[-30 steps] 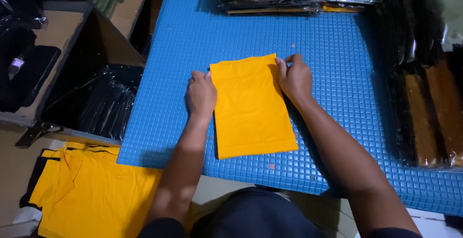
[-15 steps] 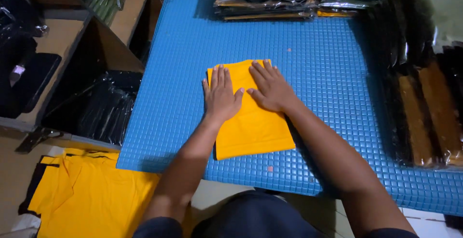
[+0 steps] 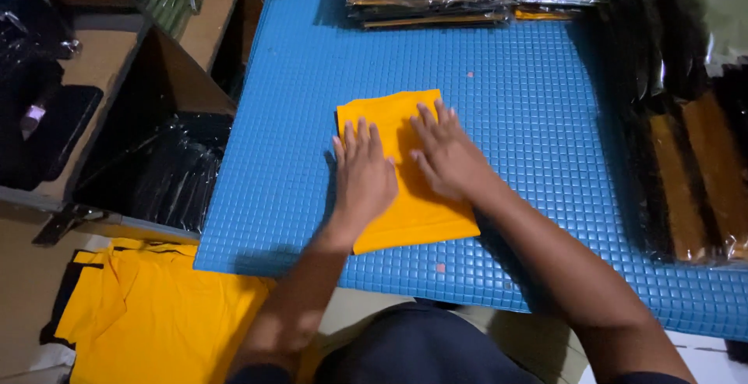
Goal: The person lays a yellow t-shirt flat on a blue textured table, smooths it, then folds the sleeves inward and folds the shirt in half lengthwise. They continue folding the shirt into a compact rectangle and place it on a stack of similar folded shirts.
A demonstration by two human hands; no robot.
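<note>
Hands are laid flat, fingers spread, gripping nothing: the left hand and right hand are pressed side by side on a folded yellow garment, apparently to flatten it, at the middle of a blue gridded mat.
</note>
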